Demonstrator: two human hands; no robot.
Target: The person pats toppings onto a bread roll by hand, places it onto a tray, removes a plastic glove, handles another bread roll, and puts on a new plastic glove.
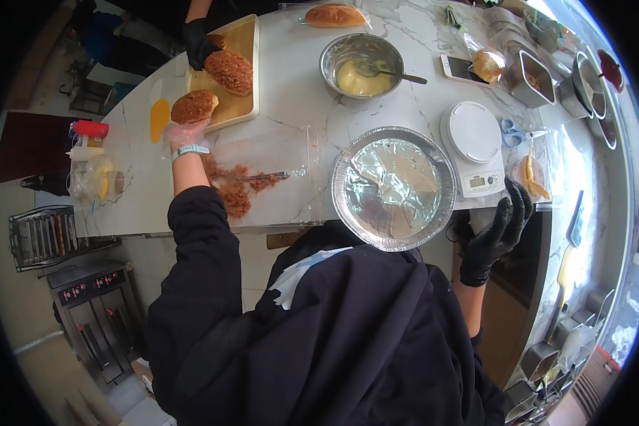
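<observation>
Brown oval crumb-coated bun (194,107) held in clear-gloved left hand (187,131), likely limiting smears; black-gloved right hand (499,228) empty, by white-marbled bench's (287,92) near edge.

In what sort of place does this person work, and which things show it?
Probably a bakery or similar food-preparation kitchen. The left hand holds a shaggy-coated brown oval bun; a round metal bowl of creamy yellow mixture and a white digital scale stand on the marbled white table.

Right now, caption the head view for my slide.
Left hand holds a coated bun by the tray; black-gloved right hand hangs near the scale.
</observation>
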